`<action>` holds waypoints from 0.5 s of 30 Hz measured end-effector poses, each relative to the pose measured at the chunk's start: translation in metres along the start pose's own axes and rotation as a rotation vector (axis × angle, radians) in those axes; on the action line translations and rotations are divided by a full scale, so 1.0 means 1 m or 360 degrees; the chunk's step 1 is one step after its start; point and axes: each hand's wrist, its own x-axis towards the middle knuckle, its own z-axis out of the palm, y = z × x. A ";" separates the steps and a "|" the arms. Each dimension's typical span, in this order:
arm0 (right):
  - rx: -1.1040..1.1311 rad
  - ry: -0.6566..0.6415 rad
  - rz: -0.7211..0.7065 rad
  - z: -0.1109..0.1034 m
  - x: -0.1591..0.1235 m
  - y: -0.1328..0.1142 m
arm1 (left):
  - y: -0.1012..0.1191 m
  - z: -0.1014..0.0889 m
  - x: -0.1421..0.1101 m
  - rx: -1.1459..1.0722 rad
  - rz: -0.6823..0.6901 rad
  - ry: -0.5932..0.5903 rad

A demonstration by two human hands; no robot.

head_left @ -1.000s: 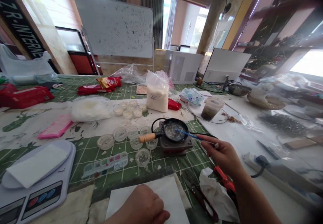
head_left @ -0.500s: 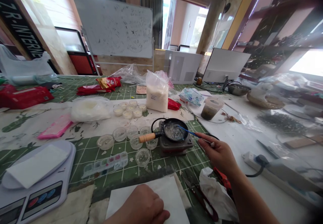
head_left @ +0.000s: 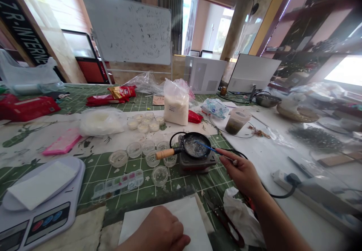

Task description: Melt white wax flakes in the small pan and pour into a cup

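Observation:
A small black pan (head_left: 195, 146) with a wooden handle sits on a little heater (head_left: 198, 163) in the middle of the green grid mat. My right hand (head_left: 240, 171) is closed on a thin blue stick (head_left: 207, 148) whose tip rests in the whitish contents of the pan. My left hand (head_left: 161, 232) lies near the bottom edge with its fingers curled, resting on a white sheet of paper (head_left: 195, 220). Several small clear cups (head_left: 147, 154) stand just left of the pan.
A kitchen scale (head_left: 39, 202) sits at the lower left, a paint palette strip (head_left: 118, 183) beside it. A bag of white granules (head_left: 177, 103), a lidded tub (head_left: 236, 120), scissors (head_left: 226, 224), a crumpled tissue (head_left: 243, 217) and a power strip (head_left: 311, 196) surround the pan.
My right hand has drawn slightly left and closer to the pan, shifting the blue stick's tip within it. The left hand has stayed on the paper.

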 end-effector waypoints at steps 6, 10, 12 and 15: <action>0.0079 -0.0282 -0.0007 0.005 -0.001 0.001 | 0.001 -0.002 0.000 -0.0001 -0.0008 0.0033; -0.0002 0.0004 0.0014 0.005 0.000 0.003 | 0.001 -0.002 -0.001 0.0010 -0.0004 0.0026; 0.0005 -0.0143 -0.0030 0.006 0.000 0.004 | 0.000 -0.002 0.000 0.0012 -0.0009 0.0010; 0.0046 -0.0201 -0.0040 0.006 0.000 0.005 | 0.000 -0.002 0.000 0.0011 -0.0003 -0.0023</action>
